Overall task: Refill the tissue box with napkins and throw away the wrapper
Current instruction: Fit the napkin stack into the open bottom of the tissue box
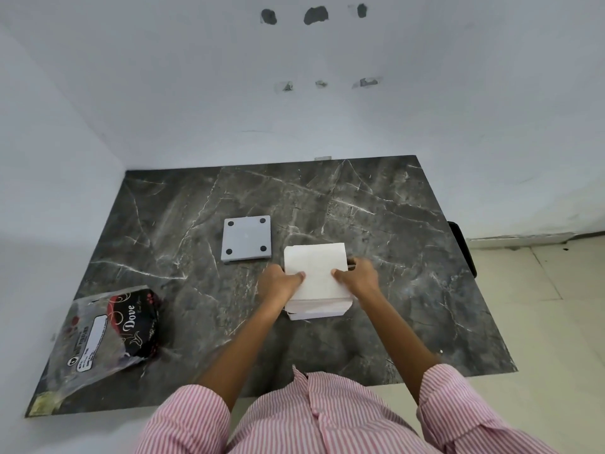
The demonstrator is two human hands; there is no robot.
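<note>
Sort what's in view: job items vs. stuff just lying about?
Job:
- napkin stack, held between left hand and right hand
- grey panel with four black feet, probably the tissue box's base
- empty wrapper

Just there:
- marble table
- black object at the table's right edge

A person in a pink striped shirt stands at a dark marble table (183, 204). The left hand (278, 283) and the right hand (358, 276) press from both sides on a white stack of napkins (319, 273), thumbs lying on top. Just beside it, to the left, lies a grey square lid (247, 239) with four black dots. The empty wrapper (108, 332) lies well apart, near the left edge.
</note>
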